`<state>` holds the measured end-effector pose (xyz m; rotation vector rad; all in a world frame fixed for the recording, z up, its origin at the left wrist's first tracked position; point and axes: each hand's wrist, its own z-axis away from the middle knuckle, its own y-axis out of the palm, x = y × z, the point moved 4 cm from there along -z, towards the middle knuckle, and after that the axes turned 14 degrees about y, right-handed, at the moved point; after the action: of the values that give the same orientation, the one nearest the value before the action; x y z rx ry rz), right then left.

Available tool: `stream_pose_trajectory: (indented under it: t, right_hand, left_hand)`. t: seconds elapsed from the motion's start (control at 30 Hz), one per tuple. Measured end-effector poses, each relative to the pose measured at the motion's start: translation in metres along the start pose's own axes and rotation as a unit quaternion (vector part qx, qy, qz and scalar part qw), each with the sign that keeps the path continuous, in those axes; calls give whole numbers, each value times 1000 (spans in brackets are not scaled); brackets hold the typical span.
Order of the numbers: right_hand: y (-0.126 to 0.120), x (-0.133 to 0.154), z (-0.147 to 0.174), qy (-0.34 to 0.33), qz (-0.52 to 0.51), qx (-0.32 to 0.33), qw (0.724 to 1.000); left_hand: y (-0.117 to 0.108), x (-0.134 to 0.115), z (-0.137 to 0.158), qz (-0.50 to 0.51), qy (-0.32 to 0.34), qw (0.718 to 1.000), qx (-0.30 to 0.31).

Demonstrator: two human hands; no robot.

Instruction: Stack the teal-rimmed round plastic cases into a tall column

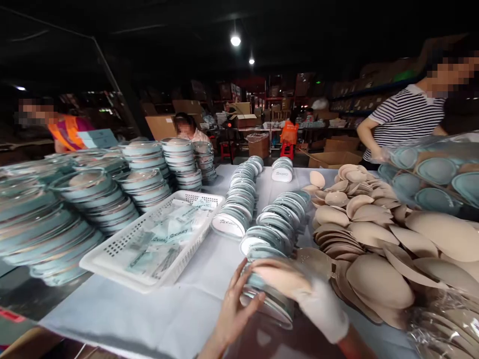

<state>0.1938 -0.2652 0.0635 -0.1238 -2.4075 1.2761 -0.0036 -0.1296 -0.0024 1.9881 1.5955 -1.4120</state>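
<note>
I press my two hands around a short stack of round teal cases (267,299) at the near edge of the table, the bare left hand (234,311) bracing its side with fingers spread, the gloved right hand (299,294) curled over its top and far side. Both hands are clamped on the stack from opposite sides, which I judge keeps the loose cases from sliding apart.

Beyond my hands, three rows of the same cases (277,224) lie tipped on edge and lean against one another like fallen dominoes, probably so they can be taken off one by one. To the right, beige foam cups (359,224) lie heaped in overlapping fans, within easy reach of the gloved hand. A white plastic basket (112,259) to the left holds flat printed packets, and tall piles of filled cases (93,199) crowd the left end of the table.

The table is covered with a pale cloth (149,314). The room is a dim warehouse, lit by ceiling lamps (235,40), with cardboard boxes (247,119) and shelving behind. A person in a striped shirt (406,114) works at the far right, and a person in an orange vest (67,130) at the far left.
</note>
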Motion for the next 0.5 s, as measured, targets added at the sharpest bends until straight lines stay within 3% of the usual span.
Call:
stream_pose_trajectory:
  t: [0.1, 0.2, 0.27, 0.5]
  right_hand:
    - [6, 0, -3, -24, 35, 64, 997]
    - [10, -4, 6, -45, 71, 133, 988]
    - [14, -6, 14, -56, 95, 177, 978]
    - [41, -5, 37, -97, 168, 312, 930]
  left_hand:
    - [20, 5, 23, -43, -10, 999, 18]
    - [37, -5, 46, -71, 37, 996, 32]
    - [44, -11, 54, -97, 71, 993, 8]
    - [43, -8, 68, -107, 98, 989, -5]
